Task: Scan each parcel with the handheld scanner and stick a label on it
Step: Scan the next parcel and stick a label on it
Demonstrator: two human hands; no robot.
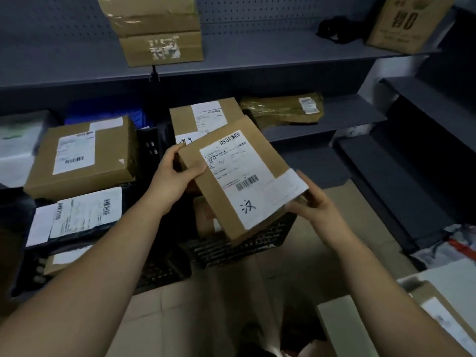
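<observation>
I hold a flat brown cardboard parcel [260, 150] tilted above a black plastic crate [231, 249]. Its top bears a white shipping label [235, 167] with barcodes and a handwritten black character. My left hand [177, 171] grips the parcel's upper left corner, thumb on top. My right hand [313, 202] holds the lower right edge, where a blank white sticker [288, 186] lies on the corner. No scanner is in view.
More labelled parcels lie around: a brown box [108, 153] at left, a dark bag [82, 217] below it, a box [180, 119] behind the held one. Grey shelves [283, 60] carry cartons and a wrapped packet [280, 109]. Another parcel [443, 315] sits lower right.
</observation>
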